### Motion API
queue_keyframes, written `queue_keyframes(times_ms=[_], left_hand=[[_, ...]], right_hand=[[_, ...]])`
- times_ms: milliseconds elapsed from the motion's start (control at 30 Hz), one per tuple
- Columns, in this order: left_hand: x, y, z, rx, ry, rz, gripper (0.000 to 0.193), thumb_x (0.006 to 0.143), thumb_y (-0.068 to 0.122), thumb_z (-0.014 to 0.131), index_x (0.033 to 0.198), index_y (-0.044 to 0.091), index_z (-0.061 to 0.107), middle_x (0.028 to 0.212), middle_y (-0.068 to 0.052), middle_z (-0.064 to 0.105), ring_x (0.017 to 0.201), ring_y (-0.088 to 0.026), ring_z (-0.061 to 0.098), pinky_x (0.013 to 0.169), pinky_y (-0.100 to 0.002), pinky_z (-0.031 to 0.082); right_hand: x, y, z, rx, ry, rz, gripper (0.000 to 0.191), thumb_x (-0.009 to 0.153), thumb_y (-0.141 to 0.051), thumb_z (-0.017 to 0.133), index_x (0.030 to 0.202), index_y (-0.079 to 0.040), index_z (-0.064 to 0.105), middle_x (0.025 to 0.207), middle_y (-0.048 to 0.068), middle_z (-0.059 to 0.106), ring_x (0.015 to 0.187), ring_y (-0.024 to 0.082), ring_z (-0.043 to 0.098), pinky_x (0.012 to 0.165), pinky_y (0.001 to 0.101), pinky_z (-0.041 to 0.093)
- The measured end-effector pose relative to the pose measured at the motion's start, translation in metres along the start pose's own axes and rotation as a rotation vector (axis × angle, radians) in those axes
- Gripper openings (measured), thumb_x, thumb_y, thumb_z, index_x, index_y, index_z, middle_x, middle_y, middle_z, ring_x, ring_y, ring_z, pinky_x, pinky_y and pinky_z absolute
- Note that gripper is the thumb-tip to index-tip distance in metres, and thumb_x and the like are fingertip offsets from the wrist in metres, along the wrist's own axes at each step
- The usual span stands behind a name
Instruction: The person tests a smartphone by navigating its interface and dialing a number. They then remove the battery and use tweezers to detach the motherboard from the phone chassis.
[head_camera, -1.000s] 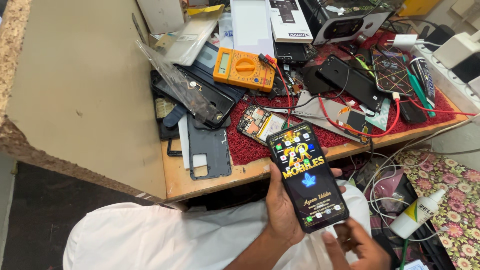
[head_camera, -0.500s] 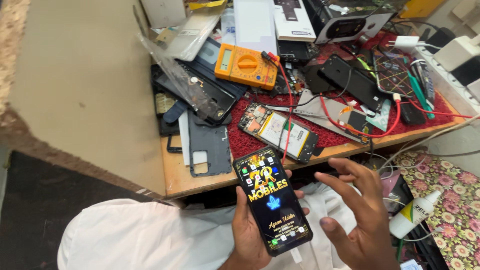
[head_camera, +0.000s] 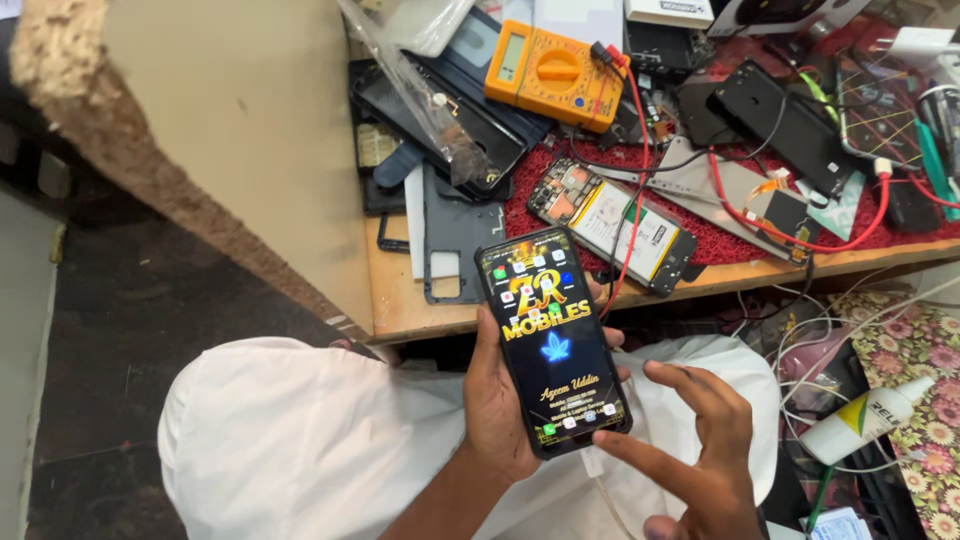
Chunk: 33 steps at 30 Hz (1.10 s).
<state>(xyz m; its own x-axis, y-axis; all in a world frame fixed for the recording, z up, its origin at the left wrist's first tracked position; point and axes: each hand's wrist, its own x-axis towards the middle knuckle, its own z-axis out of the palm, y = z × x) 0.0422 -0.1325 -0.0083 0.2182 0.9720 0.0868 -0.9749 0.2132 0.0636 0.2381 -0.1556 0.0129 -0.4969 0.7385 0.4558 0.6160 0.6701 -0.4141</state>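
Observation:
My left hand (head_camera: 497, 400) grips a black smartphone (head_camera: 552, 340) from behind, over my lap in white cloth. Its screen is lit, showing a dark wallpaper with gold lettering, a blue leaf and rows of app icons. My right hand (head_camera: 700, 450) hovers just right of the phone's lower end, fingers spread, the forefinger pointing at the bottom corner of the screen. A white cable (head_camera: 600, 485) hangs from the phone's lower end.
The wooden bench edge (head_camera: 440, 315) lies just beyond the phone. On it rest an opened phone with its battery exposed (head_camera: 625, 225), an orange multimeter (head_camera: 555, 75) with red leads, dark phone back covers (head_camera: 455, 235) and a red mat (head_camera: 720, 240). A white bottle (head_camera: 865, 420) sits at lower right.
My left hand has shifted the phone from right to more central and held it steady. My right hand came up from under the phone, spread its fingers and now points at the screen's bottom.

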Motion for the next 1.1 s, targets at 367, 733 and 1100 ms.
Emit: queue_keyframes(times_ms=[367,733,1100], left_hand=[[-0.003,-0.002,0.000,0.050,0.064,-0.009,0.090,0.105,0.070,0.025,0.154,-0.004,0.042,0.124,-0.022,0.066,0.111,-0.028,0.071,0.092,-0.040,0.062],[-0.005,-0.004,-0.008,0.086,0.049,-0.027,0.091,0.105,0.070,0.026,0.156,-0.003,0.043,0.123,-0.024,0.067,0.107,-0.029,0.071,0.093,-0.041,0.060],[-0.009,-0.006,-0.023,0.168,0.058,-0.032,0.080,0.106,0.067,0.030,0.150,0.002,0.048,0.123,-0.018,0.067,0.104,-0.030,0.072,0.091,-0.043,0.060]], right_hand=[[0.011,-0.014,0.021,-0.052,-0.011,-0.135,0.061,0.101,-0.072,0.034,0.109,-0.032,0.079,0.151,0.019,0.047,0.142,0.039,0.034,0.121,0.0516,0.028],[0.045,-0.007,-0.007,0.107,0.048,0.001,0.062,0.107,-0.061,0.033,0.123,-0.015,0.073,0.154,0.021,0.047,0.146,0.038,0.039,0.123,0.0517,0.030],[0.078,-0.013,-0.004,0.147,0.034,-0.025,0.052,0.106,-0.053,0.043,0.126,-0.014,0.072,0.153,0.021,0.046,0.144,0.038,0.040,0.119,0.0502,0.034]])
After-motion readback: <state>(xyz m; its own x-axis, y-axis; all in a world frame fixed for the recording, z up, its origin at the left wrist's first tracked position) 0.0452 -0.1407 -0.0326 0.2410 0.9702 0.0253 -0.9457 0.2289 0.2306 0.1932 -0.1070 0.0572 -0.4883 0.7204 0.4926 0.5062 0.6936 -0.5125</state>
